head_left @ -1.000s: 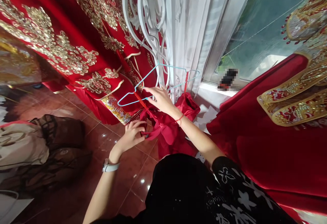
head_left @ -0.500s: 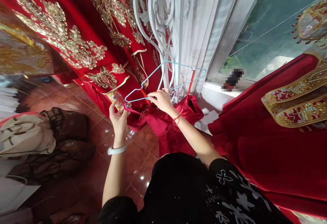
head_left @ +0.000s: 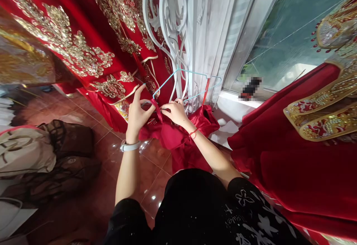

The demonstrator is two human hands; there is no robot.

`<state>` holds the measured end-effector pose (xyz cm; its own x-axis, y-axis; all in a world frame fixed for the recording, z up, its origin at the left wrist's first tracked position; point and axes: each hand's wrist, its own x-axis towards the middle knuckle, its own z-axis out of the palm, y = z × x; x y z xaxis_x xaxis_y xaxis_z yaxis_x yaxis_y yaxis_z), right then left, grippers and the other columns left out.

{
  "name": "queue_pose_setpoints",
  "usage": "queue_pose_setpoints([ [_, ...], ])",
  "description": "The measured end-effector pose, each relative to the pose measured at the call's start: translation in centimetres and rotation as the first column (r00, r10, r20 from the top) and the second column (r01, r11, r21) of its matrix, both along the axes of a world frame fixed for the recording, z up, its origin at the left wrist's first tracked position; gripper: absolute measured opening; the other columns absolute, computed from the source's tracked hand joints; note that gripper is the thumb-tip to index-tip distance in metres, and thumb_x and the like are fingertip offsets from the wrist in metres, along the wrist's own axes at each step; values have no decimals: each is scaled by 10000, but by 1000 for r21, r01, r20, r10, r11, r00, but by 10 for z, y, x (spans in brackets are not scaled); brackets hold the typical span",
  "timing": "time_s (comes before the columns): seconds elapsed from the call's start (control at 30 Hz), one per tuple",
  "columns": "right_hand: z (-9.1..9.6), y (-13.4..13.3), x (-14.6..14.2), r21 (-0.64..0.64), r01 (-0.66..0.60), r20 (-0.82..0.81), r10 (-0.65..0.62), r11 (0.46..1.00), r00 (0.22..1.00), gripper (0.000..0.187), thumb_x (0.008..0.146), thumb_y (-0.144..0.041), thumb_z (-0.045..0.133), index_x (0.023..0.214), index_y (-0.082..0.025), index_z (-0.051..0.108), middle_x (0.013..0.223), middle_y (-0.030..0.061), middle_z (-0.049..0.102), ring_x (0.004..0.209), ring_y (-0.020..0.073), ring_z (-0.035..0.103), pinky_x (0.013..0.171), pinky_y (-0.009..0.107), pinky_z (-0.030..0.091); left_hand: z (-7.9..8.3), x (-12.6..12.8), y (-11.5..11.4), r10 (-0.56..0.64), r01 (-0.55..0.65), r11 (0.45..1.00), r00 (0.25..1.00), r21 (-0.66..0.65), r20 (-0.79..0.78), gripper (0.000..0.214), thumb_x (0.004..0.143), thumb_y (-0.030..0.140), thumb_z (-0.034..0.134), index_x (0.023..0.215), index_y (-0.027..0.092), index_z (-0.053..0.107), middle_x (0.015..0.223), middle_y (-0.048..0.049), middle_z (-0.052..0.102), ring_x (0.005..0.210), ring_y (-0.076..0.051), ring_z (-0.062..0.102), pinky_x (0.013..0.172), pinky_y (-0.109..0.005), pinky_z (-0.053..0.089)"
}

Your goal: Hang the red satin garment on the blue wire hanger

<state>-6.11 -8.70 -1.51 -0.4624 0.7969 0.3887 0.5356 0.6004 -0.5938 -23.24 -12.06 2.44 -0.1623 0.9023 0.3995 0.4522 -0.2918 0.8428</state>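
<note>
A light blue wire clothes hanger [head_left: 193, 72] hangs by its hook from a white scrollwork rack. Below it hangs a dark red satin dress [head_left: 174, 135]; a thin red hanging loop [head_left: 206, 90] goes up to the hanger's right side. My left hand [head_left: 138, 114] pinches the dress's wider red strap [head_left: 157, 109] at the left shoulder of the hanger, index finger raised. Bent fingers of my right hand [head_left: 175, 111] close at the hanger's lower bar, close beside that strap. Exactly what lies under the right fingertips is partly hidden.
Red gowns with gold sequins [head_left: 80, 47] hang at the left. On the right hangs another red garment with embroidered panels [head_left: 329, 107], near a window [head_left: 279, 32]. Bags [head_left: 28, 148] lie on the tiled floor [head_left: 153, 163]. The white scrollwork rack [head_left: 185, 10] stands ahead.
My left hand has moved right and up, bringing the strap from outside the hanger's left end to its shoulder. My right hand stays nearly in place.
</note>
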Motion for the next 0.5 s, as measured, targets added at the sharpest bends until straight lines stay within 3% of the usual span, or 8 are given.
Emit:
queue_pose_setpoints([
  [0.1, -8, -5, 19, 108, 9, -168, 9, 994, 986, 212, 1030, -262, 597, 1105, -265, 795, 1227, 22, 776, 1156, 226, 675, 1214, 466, 283, -28, -14, -8, -36, 36, 999, 999, 29, -6, 756, 774, 365, 780, 1465, 219, 510, 1040, -55, 721, 924, -209, 732, 906, -379, 621],
  [0.17, -22, -1, 51, 142, 179, -280, -134, 974, 951, 259, 994, -199, 566, 1131, -267, 775, 1267, 35, 747, 1214, 214, 650, 1181, 408, 387, -45, -25, -14, -49, 48, 998, 998, 28, 41, 714, 795, 412, 761, 1432, 217, 504, 1053, -68, 706, 996, -223, 724, 928, -385, 613],
  [0.2, -32, 3, 71, 102, 353, -326, -304, 930, 895, 303, 946, -144, 550, 1122, -262, 766, 1250, 51, 743, 1207, 208, 644, 1128, 372, 449, -50, -31, -16, -60, 59, 998, 997, 18, 49, 721, 792, 425, 766, 1428, 223, 493, 1096, -82, 699, 1043, -231, 717, 950, -396, 607],
  [0.27, -58, 15, 117, 5, 591, -356, -551, 807, 755, 378, 893, -84, 470, 1165, -171, 719, 1252, 174, 707, 1202, 260, 612, 1118, 445, 455, -55, -41, -16, -74, 74, 997, 997, 8, 27, 776, 771, 434, 793, 1446, 235, 465, 1213, -109, 674, 1123, -247, 697, 1001, -424, 588],
  [0.3, -73, 21, 139, -95, 748, -321, -731, 657, 602, 361, 853, -98, 512, 1155, -163, 699, 1202, 169, 711, 1143, 264, 626, 1084, 466, 483, -53, -45, -15, -74, 74, 997, 997, 23, 3, 801, 763, 432, 802, 1459, 238, 458, 1272, -118, 654, 1159, -252, 684, 1035, -437, 571],
  [0.33, -88, 26, 159, -178, 816, -238, -829, 550, 506, 359, 803, -139, 596, 1151, -159, 684, 1139, 145, 718, 1085, 267, 640, 1048, 483, 508, -48, -47, -12, -73, 75, 996, 997, 51, -24, 802, 767, 428, 799, 1469, 238, 460, 1315, -123, 637, 1197, -256, 668, 1073, -449, 548],
  [0.4, -114, 32, 189, -206, 784, -92, -809, 586, 580, 291, 716, -192, 704, 1006, -174, 688, 876, 59, 704, 857, 239, 657, 864, 426, 576, -35, -46, -3, -79, 90, 990, 992, 112, -98, 717, 814, 407, 755, 1461, 229, 502, 1343, -119, 635, 1261, -261, 635, 1150, -463, 486],
  [0.5, -139, 30, 210, -117, 656, -64, -664, 746, 745, 100, 717, -214, 703, 700, -239, 608, 572, -53, 548, 562, 176, 566, 627, 322, 535, -15, -34, 13, -84, 112, 988, 967, 105, -239, 513, 876, 373, 707, 1358, 216, 626, 1262, -100, 692, 1243, -277, 632, 1179, -462, 436],
])
